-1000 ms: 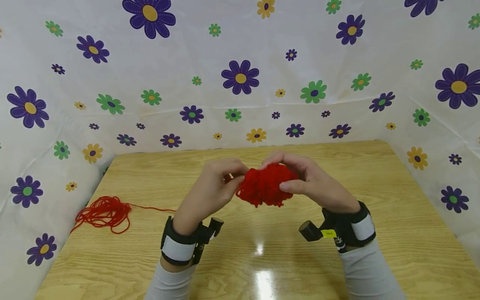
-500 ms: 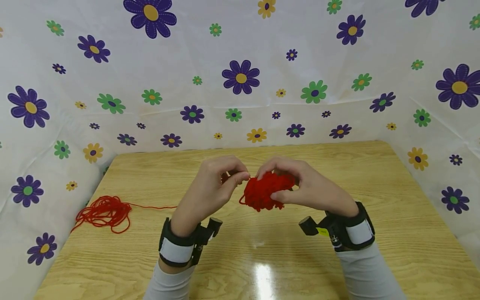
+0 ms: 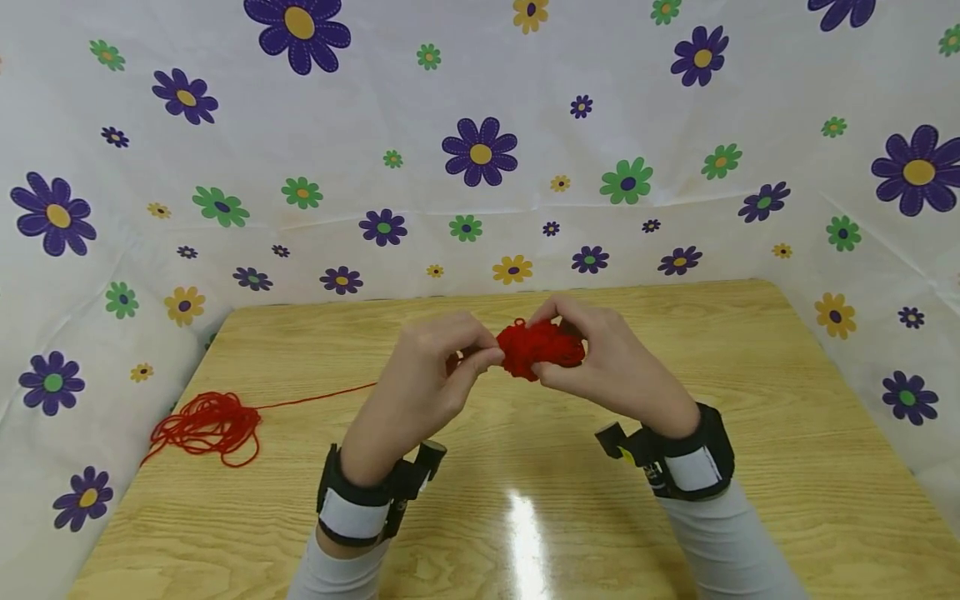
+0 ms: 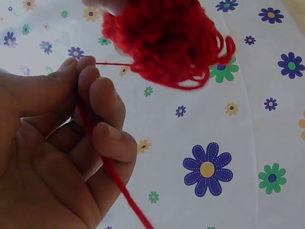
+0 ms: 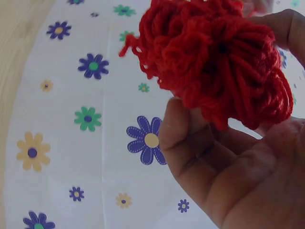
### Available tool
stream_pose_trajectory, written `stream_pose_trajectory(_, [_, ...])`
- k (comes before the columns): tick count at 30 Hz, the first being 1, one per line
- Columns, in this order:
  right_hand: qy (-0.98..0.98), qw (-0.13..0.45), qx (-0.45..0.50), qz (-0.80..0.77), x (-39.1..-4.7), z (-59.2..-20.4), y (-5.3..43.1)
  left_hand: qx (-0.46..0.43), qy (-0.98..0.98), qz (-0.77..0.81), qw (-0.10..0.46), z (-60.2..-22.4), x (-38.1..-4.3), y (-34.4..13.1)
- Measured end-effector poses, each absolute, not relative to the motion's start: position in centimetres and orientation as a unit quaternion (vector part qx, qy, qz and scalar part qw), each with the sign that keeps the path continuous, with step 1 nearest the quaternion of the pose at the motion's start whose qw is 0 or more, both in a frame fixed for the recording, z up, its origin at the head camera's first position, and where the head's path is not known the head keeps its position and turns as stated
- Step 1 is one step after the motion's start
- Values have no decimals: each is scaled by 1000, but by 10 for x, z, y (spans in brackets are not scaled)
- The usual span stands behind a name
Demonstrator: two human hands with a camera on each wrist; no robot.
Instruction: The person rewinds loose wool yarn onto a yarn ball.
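My forearms enter from the lower edge of the head view and converge toward the centre, each in a pale sleeve (image 3: 337, 571) with a black wrist strap (image 3: 356, 502). Both hands are raised above the wooden table (image 3: 480, 533), facing each other.

Left hand (image 3: 438, 379): thumb tip and index fingertip meet in a closed pinch on a red strand (image 4: 125, 193). The remaining fingers are curled. Below the pinch, the strand crosses in front of these fingers and leaves at the bottom of the left wrist view; above it, a short taut length spans to the red yarn bundle (image 3: 540, 346).

Right hand (image 3: 622, 358): thumb on the near side, fingers on the far side, forming a C shape. The spread between them equals the bundle's thickness; I grip the bundle there, off the table. Its left end lies just beside my left fingertips; a small loop projects at its top.

A loose yarn pile (image 3: 213, 425) rests on the table at the left, well apart from the bundle. From it, the strand runs toward my left wrist.
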State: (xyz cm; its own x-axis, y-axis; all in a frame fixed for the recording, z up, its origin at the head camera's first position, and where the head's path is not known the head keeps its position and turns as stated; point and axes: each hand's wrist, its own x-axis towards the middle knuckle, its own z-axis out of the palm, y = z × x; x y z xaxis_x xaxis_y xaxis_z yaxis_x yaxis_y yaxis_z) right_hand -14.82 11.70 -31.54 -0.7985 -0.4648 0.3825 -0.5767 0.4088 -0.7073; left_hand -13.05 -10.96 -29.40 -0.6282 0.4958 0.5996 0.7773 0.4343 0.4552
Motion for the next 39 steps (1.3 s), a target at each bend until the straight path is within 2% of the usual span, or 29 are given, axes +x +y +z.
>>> stream_pose_trajectory(13, [-848,190,260,420,-153,-318,111,-407,-820,-354,190,-293,-120,-94])
stream_pose_trajectory(21, [-829,228,215,462,-154,-320,110,-423,-815,-353,178,-296,-116,-86])
stream_pose_trajectory(28, [-756,180,213,592,-154,-319,111,-431,-814,-347,177,-298,-117,-82])
stream_pose_trajectory(39, [-605,15,212,768,-147,-309,117,-428,-816,-355,157,-301,-121,-80])
